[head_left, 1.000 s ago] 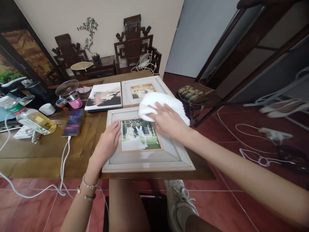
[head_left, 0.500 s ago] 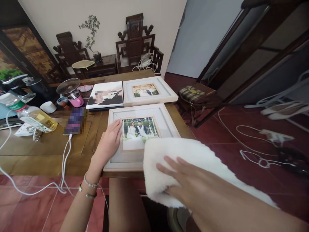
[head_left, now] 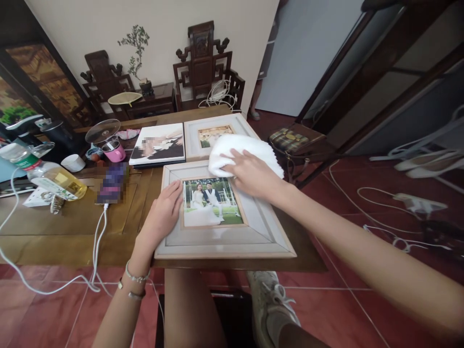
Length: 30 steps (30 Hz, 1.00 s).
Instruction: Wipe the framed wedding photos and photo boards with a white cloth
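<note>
A picture frame (head_left: 217, 244) with a wide pale border and a photo of two people lies flat at the table's near edge. My left hand (head_left: 165, 210) rests on its left border, fingers stretched out flat and holding nothing. Over the frame's far right part, my right hand (head_left: 253, 174) presses a fluffy white towel (head_left: 241, 145), which also covers some of a second picture frame (head_left: 194, 142) behind. My right fingers are spread on the towel, thumb partly hidden. A photo album or flat photo panel (head_left: 159, 140) lies left of the second frame.
On the table's left are a bottle (head_left: 60, 179) of yellow liquid, a pixelated phone (head_left: 112, 183) on a white cable, a pink mug (head_left: 114, 152) and a white cup (head_left: 72, 163). A plaid bag (head_left: 288, 139) sits right of the table. Someone's foot (head_left: 255, 113) shows by the doorway.
My right hand has carried the towel forward from the frame's near right corner to its far edge, uncovering the near part. My left hand stays put. A person's leg now shows at the doorway.
</note>
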Each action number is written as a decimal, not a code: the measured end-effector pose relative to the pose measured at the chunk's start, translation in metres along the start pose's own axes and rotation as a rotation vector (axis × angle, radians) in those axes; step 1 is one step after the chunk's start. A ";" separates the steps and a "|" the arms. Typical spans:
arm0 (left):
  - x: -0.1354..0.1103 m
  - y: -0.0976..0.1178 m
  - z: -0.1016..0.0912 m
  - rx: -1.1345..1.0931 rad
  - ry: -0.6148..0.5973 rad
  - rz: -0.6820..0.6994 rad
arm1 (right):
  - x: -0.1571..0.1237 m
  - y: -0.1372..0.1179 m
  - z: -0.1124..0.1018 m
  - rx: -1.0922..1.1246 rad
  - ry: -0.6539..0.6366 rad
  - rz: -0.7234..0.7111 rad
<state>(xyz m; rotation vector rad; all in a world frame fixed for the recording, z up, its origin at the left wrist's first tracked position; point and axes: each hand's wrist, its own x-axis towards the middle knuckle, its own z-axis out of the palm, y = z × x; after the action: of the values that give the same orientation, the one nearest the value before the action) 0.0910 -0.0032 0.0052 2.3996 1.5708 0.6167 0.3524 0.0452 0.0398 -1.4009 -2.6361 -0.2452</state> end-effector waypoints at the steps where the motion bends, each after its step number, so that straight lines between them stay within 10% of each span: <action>1: 0.000 0.000 0.000 -0.006 0.004 -0.004 | 0.000 -0.003 0.001 -0.012 -0.015 -0.022; 12: 0.000 0.000 0.003 -0.007 0.019 -0.015 | -0.087 -0.090 -0.044 0.140 -0.237 -0.234; 20: -0.001 -0.001 0.000 -0.018 0.001 -0.015 | -0.064 -0.136 -0.039 0.164 -0.174 -0.341; 30: 0.000 -0.002 0.000 -0.023 -0.003 0.012 | -0.117 -0.066 -0.046 0.134 -0.097 -0.192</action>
<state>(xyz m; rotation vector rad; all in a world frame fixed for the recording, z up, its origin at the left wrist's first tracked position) 0.0890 -0.0022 0.0047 2.3940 1.5406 0.6304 0.3648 -0.0952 0.0559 -1.1478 -2.8094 -0.0206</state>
